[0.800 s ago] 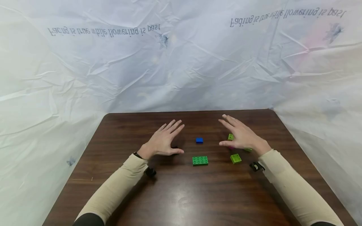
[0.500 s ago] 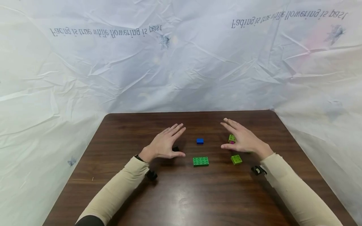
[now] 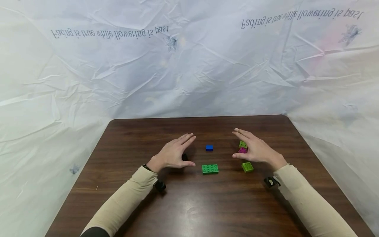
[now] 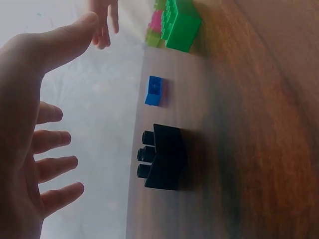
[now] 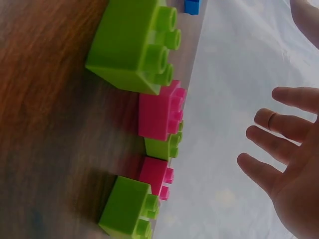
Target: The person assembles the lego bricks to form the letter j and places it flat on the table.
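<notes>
My left hand point(image 3: 173, 152) hovers over the table with fingers straight and thumb spread, holding nothing. Below it stands a black toy brick point(image 4: 167, 157), mostly hidden in the head view. My right hand point(image 3: 259, 148) is likewise spread and holds nothing, above several lime and pink bricks. A lime brick point(image 3: 247, 167) lies nearest me there; a pink brick point(image 3: 242, 150) and another lime brick point(image 3: 243, 144) show past the thumb and fingers. Between the hands lie a green eight-stud brick point(image 3: 210, 169) and, farther off, a small blue brick point(image 3: 209, 147).
The brown wooden table point(image 3: 189, 204) has rounded far corners. A pale, creased sheet point(image 3: 189, 75) with printed lettering hangs along its back and sides. In the right wrist view, a second pink brick point(image 5: 153, 171) and a further lime brick point(image 5: 125, 206) stand close together.
Both hands have come down a little toward the table and nearer to me. More of the pink brick shows beside the right hand. The bricks have not moved.
</notes>
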Demonstrator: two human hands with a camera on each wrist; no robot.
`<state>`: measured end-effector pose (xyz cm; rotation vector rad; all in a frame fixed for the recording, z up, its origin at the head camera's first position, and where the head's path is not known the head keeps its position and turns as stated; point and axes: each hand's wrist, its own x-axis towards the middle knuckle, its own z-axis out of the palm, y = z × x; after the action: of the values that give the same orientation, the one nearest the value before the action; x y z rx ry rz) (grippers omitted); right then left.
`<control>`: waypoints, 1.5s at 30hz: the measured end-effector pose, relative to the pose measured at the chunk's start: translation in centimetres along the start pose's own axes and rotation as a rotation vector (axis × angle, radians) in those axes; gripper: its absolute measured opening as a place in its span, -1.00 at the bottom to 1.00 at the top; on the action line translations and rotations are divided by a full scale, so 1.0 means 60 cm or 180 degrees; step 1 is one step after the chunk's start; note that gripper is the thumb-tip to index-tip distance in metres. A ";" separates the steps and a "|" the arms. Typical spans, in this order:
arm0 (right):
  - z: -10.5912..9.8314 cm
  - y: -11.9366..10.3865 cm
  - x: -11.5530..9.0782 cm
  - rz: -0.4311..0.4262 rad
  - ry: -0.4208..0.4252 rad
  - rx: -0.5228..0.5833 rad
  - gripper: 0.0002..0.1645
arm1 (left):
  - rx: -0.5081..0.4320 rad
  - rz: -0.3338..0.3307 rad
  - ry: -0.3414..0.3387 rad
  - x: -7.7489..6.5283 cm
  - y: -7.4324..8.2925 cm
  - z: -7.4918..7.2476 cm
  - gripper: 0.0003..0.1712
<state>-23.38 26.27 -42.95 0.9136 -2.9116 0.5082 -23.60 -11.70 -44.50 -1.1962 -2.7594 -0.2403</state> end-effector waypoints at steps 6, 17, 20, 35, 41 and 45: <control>0.005 0.004 -0.005 0.0037 0.0010 0.0020 0.14 | -0.0045 -0.0040 -0.0053 0.001 0.006 0.008 0.20; 0.019 0.012 -0.016 0.0179 -0.0016 0.0066 0.15 | -0.0149 -0.0088 -0.0111 0.000 0.019 0.026 0.19; 0.022 0.013 -0.018 0.0235 -0.0031 0.0100 0.16 | -0.0145 -0.0076 -0.0125 0.000 0.020 0.029 0.19; 0.036 0.015 -0.025 0.0433 -0.0118 0.0167 0.18 | -0.0278 -0.0106 -0.0320 0.000 0.029 0.038 0.18; 0.043 0.019 -0.027 0.0418 -0.0118 0.0129 0.17 | -0.0301 -0.0102 -0.0406 0.000 0.032 0.041 0.18; 0.046 0.022 -0.027 0.0424 -0.0129 0.0121 0.17 | -0.0336 -0.0118 -0.0421 -0.001 0.035 0.042 0.18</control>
<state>-22.62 27.28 -46.17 0.7460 -3.0239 0.5612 -22.14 -9.81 -46.80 -1.2285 -2.9182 -0.3255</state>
